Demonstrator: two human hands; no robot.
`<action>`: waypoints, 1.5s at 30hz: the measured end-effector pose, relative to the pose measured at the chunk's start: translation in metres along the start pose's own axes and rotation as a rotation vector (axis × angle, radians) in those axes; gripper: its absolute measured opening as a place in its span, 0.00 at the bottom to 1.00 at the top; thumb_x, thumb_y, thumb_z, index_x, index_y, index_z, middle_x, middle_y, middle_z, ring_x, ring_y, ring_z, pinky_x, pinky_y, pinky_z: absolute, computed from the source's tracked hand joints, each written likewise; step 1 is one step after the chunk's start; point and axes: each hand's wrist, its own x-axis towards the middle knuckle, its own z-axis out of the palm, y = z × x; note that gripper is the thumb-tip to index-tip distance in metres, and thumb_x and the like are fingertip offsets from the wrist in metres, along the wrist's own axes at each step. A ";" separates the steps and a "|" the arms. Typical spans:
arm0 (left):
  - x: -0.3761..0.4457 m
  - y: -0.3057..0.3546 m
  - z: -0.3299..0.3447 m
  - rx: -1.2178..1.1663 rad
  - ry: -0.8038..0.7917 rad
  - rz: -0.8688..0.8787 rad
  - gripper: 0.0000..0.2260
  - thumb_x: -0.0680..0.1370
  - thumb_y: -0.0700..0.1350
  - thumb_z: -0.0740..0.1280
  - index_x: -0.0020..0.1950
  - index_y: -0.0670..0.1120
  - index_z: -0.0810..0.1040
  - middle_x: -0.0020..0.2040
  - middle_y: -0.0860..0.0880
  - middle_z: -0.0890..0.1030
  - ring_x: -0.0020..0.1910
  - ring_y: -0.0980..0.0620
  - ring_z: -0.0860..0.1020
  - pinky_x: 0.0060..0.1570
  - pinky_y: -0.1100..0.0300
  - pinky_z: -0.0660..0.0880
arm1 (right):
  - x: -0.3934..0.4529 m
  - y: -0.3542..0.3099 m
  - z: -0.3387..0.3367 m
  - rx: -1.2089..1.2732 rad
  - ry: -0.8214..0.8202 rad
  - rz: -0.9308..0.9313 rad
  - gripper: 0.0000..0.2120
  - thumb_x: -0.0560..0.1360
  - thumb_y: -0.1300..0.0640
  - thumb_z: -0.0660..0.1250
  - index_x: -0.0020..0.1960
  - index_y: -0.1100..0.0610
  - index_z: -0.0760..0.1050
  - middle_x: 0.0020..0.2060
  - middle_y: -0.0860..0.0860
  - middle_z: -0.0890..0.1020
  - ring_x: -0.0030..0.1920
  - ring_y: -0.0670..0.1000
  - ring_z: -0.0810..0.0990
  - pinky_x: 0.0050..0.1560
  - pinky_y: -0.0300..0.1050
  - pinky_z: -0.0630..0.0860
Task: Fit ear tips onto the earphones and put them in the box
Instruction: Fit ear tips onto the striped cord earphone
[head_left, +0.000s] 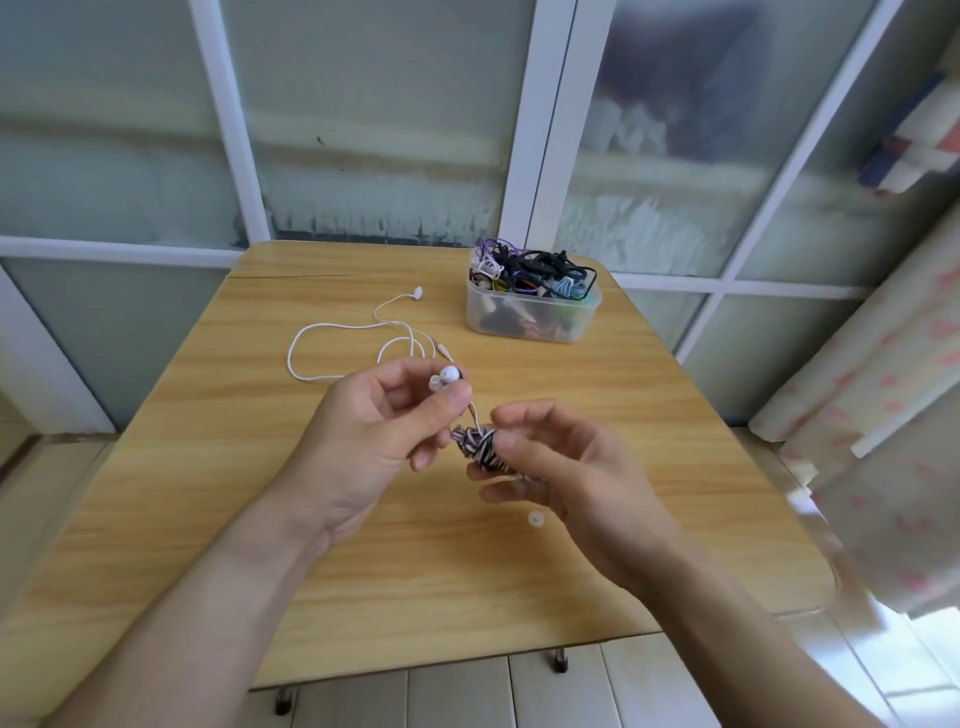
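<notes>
A wooden table (208, 467) fills mid-frame. At its upper right stands a clear box (532, 312) of tangled earphones. At centre, the left hand (363, 441) pinches a white earbud (448, 375); the right hand (566, 467), fingers curled, holds its striped cord bundle (480, 444). A loose ear tip (535, 518) lies below.

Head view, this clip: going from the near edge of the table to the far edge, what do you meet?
Loose ear tip → wound striped cable in the right hand → earbud in the left hand → white earphones lying loose → box of earphones.
</notes>
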 end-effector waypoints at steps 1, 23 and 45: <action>-0.001 0.000 0.000 0.036 -0.003 0.021 0.13 0.69 0.43 0.75 0.50 0.41 0.81 0.38 0.50 0.79 0.34 0.54 0.73 0.29 0.63 0.69 | 0.000 0.000 0.000 -0.084 -0.011 -0.017 0.11 0.73 0.61 0.73 0.53 0.62 0.78 0.49 0.63 0.84 0.45 0.67 0.83 0.49 0.63 0.79; 0.001 -0.020 0.019 0.351 -0.060 -0.127 0.06 0.73 0.43 0.72 0.49 0.46 0.84 0.41 0.46 0.85 0.39 0.56 0.80 0.41 0.66 0.76 | 0.007 -0.010 -0.080 -1.164 -0.049 -0.002 0.08 0.75 0.54 0.71 0.53 0.45 0.81 0.38 0.43 0.82 0.39 0.40 0.78 0.41 0.32 0.74; -0.002 -0.019 0.022 0.341 -0.061 -0.127 0.10 0.79 0.39 0.65 0.52 0.50 0.83 0.37 0.53 0.83 0.36 0.59 0.77 0.42 0.65 0.72 | 0.003 -0.004 -0.035 -0.276 -0.059 -0.068 0.08 0.77 0.65 0.66 0.54 0.65 0.81 0.39 0.61 0.84 0.39 0.53 0.83 0.41 0.42 0.80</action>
